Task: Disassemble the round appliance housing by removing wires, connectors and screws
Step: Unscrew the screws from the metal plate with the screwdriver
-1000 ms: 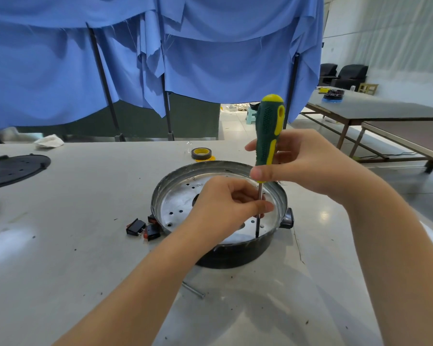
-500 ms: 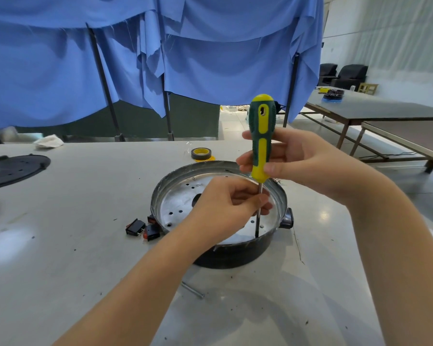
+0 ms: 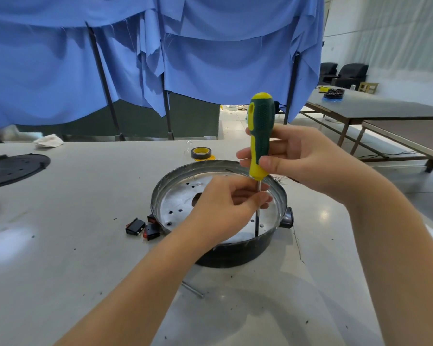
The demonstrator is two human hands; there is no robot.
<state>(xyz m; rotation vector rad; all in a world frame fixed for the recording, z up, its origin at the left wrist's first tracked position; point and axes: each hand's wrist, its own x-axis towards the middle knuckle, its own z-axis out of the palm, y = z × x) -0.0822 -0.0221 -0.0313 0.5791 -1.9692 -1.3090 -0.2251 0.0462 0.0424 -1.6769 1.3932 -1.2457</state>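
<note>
The round appliance housing [image 3: 178, 196], black outside with a perforated silver plate inside, sits in the middle of the grey table. A green and yellow screwdriver [image 3: 260, 136] stands upright in it, its tip down on the plate near the front right wall. My right hand [image 3: 298, 158] grips the handle. My left hand [image 3: 225, 208] hovers over the plate with fingertips pinched around the metal shaft. The screw under the tip is too small to see.
Two black and red switches [image 3: 143, 228] lie left of the housing. A tape roll [image 3: 201, 152] sits behind it. A black round lid [image 3: 13, 168] lies far left. A loose metal pin [image 3: 193, 289] lies in front. Blue cloth hangs behind; other tables stand at right.
The screwdriver handle has rotated in my right hand, and my fingers have shifted their hold on it. The left hand stays on the shaft. The housing has not moved.
</note>
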